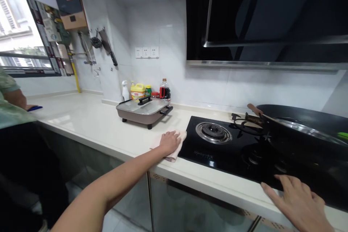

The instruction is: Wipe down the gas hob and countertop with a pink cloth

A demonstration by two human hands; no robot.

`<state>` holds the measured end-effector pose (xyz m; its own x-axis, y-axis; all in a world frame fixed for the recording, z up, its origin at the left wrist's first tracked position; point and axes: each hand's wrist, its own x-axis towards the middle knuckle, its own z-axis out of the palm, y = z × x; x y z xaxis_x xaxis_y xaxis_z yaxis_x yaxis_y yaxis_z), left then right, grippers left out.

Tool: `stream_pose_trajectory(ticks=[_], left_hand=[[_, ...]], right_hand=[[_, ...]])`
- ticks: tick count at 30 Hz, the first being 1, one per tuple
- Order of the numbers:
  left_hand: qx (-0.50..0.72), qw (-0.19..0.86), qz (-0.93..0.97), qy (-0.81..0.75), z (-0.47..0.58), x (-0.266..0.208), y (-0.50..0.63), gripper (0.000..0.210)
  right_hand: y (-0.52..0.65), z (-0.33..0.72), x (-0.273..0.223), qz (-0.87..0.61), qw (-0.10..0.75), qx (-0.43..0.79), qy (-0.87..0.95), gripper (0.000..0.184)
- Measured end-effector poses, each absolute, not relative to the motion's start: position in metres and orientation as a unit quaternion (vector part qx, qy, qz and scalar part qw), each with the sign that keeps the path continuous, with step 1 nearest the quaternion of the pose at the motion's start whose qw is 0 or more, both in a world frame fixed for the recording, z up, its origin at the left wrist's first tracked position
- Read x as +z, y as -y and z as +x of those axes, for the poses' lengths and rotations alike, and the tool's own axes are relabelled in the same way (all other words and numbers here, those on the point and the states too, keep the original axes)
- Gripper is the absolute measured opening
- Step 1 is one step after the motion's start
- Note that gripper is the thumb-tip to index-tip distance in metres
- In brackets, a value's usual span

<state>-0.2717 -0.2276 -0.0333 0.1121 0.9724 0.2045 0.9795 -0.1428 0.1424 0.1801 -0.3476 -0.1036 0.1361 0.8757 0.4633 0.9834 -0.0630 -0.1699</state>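
My left hand (170, 143) presses a pale pink cloth (177, 152) onto the white countertop, its fingers bent over the fabric. The cloth lies beside the left edge of the black gas stove (199, 148), and part of it is hidden under the hand. At the lower right, my right hand (299, 199) holds nothing; its fingers are spread over the counter's front edge, close to the stove. Behind the left hand stands a brown electric pan (138, 116) with a glass lid.
A large dark wok (290, 130) with a lid sits on the stove's right side. Several bottles, including a yellow jug (137, 90), line the wall. A cleaver (107, 45) hangs from a hook. At far left a person (13, 105) rests a hand on a blue cloth (34, 108).
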Motion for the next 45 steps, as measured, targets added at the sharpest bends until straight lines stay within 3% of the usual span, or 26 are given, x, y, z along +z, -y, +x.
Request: stream_pose_trajectory(ticks=[7,12,20,35,45], left_hand=[[-0.199,0.003,-0.743,0.639,-0.278,-0.032,0.291,0.049],[-0.242,-0.02,-0.731,0.638,-0.263,-0.027,0.282,0.06],[-0.064,-0.054,-0.758,0.646,-0.21,-0.022,0.234,0.066],[-0.093,-0.011,-0.72,0.688,-0.166,-0.019,0.036,0.056],[-0.085,0.015,-0.742,0.665,-0.167,-0.02,0.078,0.055]], right_hand=[[0.348,0.178,-0.105,-0.698,0.236,-0.147,0.66,0.057],[0.347,0.175,-0.107,-0.69,0.235,-0.158,0.667,0.051],[0.342,0.221,-0.107,-0.644,0.193,-0.063,0.738,0.076],[0.335,0.261,-0.117,-0.598,0.251,-0.079,0.757,0.044],[0.336,0.246,-0.109,-0.579,0.291,-0.094,0.756,0.035]])
